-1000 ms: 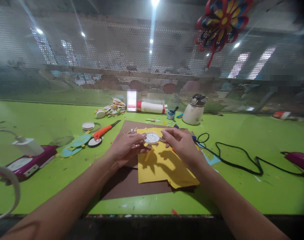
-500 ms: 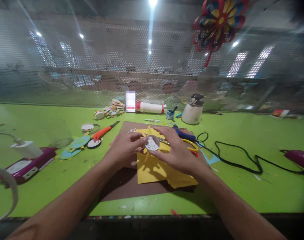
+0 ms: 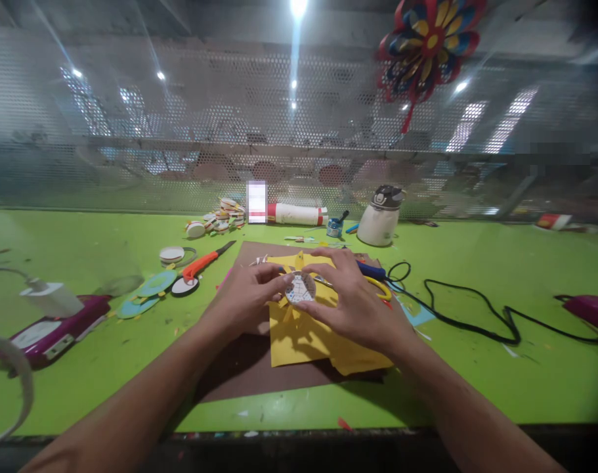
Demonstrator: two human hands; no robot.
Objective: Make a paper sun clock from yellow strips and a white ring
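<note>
Between my two hands is a small paper turtle [image 3: 301, 289], with a round white shell drawn in a tile pattern and a yellow head and legs. My left hand [image 3: 247, 295] pinches its left edge with thumb and fingertips. My right hand [image 3: 355, 299] curls around the right side, its thumb against the lower edge and its index finger near the top. Under them, yellow sheets [image 3: 299, 348] lie on a brown board [image 3: 230, 378]. Yellow-handled scissors [image 3: 377, 287] are partly hidden behind my right hand, beside a blue tool [image 3: 371, 270] with a black cord.
An orange utility knife [image 3: 200, 264] and light blue paper rings [image 3: 155, 284] lie left, near a purple power strip [image 3: 57, 335]. Behind are a pile of small round crafts [image 3: 222, 215], a phone [image 3: 256, 202], a blue jar [image 3: 335, 227] and a white kettle-shaped container [image 3: 379, 220].
The turtle has turned slightly between my fingers, so its yellow head points more upright. My right hand has shifted a little and covers more of the blue tool.
</note>
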